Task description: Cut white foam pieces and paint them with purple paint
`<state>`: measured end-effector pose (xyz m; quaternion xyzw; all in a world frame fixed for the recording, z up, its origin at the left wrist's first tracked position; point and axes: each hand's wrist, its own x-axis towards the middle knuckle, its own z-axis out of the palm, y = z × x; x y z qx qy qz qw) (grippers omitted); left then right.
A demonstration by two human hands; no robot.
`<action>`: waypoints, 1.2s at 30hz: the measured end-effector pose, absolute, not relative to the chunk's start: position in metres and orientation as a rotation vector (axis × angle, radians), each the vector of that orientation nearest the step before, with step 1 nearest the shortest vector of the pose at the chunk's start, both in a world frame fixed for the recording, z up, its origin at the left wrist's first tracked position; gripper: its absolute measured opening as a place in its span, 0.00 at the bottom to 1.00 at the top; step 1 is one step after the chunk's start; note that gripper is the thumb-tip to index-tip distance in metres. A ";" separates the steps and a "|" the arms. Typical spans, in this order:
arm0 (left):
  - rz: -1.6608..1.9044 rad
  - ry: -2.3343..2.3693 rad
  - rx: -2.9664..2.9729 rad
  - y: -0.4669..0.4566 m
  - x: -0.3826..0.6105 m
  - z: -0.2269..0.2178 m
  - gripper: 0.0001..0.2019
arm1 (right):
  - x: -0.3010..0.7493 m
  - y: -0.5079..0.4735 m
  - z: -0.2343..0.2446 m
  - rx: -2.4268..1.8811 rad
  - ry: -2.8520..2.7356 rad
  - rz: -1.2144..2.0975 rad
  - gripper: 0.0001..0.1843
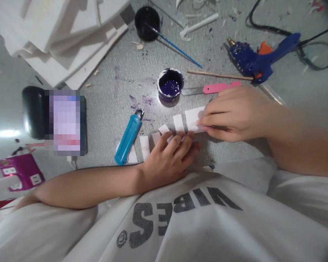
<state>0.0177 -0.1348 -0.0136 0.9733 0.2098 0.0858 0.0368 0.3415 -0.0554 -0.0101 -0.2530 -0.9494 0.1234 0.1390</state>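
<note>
My right hand (235, 114) pinches the right end of a white rectangular piece (193, 118), perhaps card or foam board, low over the table. My left hand (171, 154) lies palm down with its fingers apart, the fingertips resting on or beside small white strips. One white strip (178, 123) stands out just above those fingers; another strip (144, 145) lies to the left of the hand. Farther left is a teal utility knife (129, 138), set at a slant over more white material. My left palm hides parts of several strips.
Beyond the hands stand a cup of purple paint (170, 86), a pink-handled blade (217, 88), a wooden stick (218, 75) and a blue glue gun (262, 60). A paintbrush (177, 49) leans from a black pot (147, 23). White boards (71, 43) and a phone (65, 122) occupy the left.
</note>
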 end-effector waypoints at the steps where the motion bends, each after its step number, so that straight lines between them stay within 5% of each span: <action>1: 0.263 0.645 2.988 -0.135 0.018 -0.013 0.27 | 0.342 -0.055 -0.009 -0.731 -2.746 0.352 0.12; 12: 0.259 0.648 2.952 -0.136 0.018 -0.017 0.28 | 0.342 -0.056 -0.008 -0.742 -2.787 0.320 0.16; 29: 0.263 0.642 2.984 -0.135 0.018 -0.015 0.27 | 0.336 -0.061 0.007 -1.114 -2.624 0.770 0.11; 36: 0.299 0.642 2.972 -0.135 0.019 -0.017 0.27 | 0.337 -0.062 0.000 -1.122 -2.682 0.650 0.23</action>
